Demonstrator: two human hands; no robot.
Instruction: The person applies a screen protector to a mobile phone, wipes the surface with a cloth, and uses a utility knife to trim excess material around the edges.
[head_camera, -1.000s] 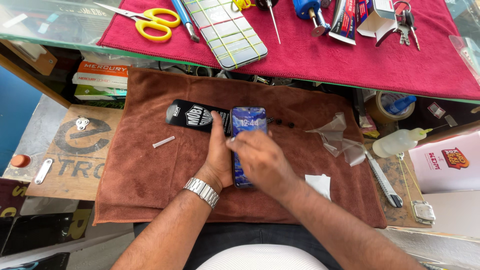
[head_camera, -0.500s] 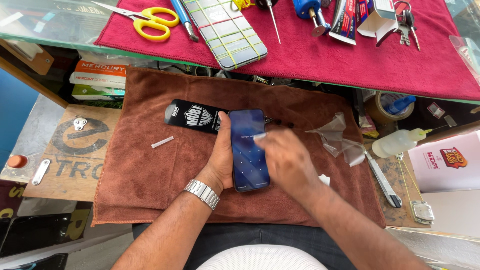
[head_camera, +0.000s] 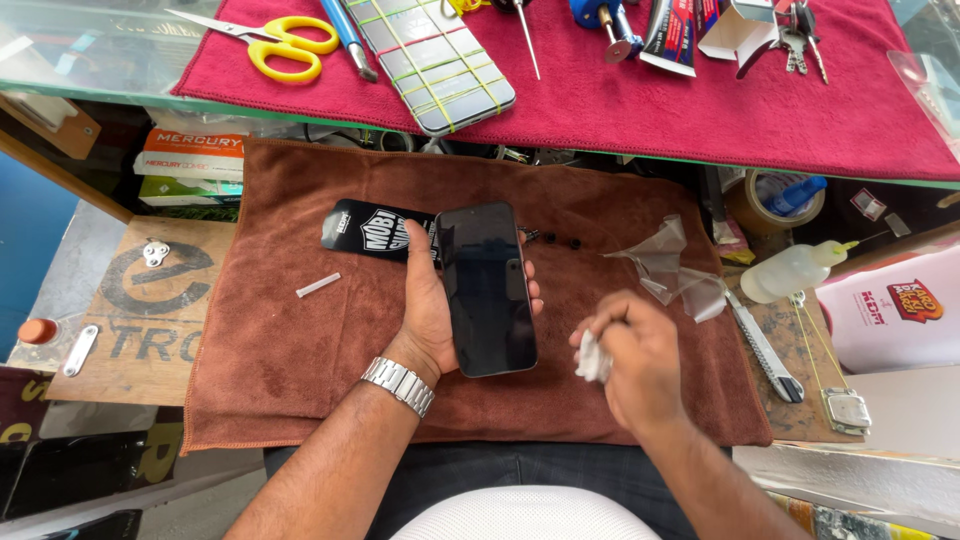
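At the far left, at about nine o'clock from the phone, a wooden board (head_camera: 140, 300) carries a small orange cap (head_camera: 37, 330) and two metal fittings. Next comes the brown towel (head_camera: 300, 350), with a short white stick (head_camera: 318, 285) lying on it and a black printed packet (head_camera: 370, 230) at eleven o'clock from the phone.

The left hand (head_camera: 430, 310), a metal watch (head_camera: 398, 385) on its wrist, is curled around the dark phone (head_camera: 487, 290), fingertips wrapped over its right edge; the phone is held screen up over the middle of the towel. At four o'clock from it the right hand (head_camera: 635, 360) is closed around a small white wipe (head_camera: 592, 358), just beside the phone but not touching it.

At two o'clock lies a crumpled clear film (head_camera: 670, 265) and, beyond the towel's edge, a squeeze bottle (head_camera: 795, 270) of clear liquid (how full, I cannot tell) near a utility knife (head_camera: 765, 345). A tape roll (head_camera: 765, 200) has a blue-capped item in its hollow.

At twelve o'clock, on the red cloth (head_camera: 750, 110), lie yellow scissors (head_camera: 285, 45), a second phone bound with rubber bands (head_camera: 430, 55), tubes and keys (head_camera: 800, 40).

Half a second ago the right hand was pressing on the phone's glass, which looked blue and spotted; now that hand has drawn off to the right with the wipe and the glass shows plain dark.
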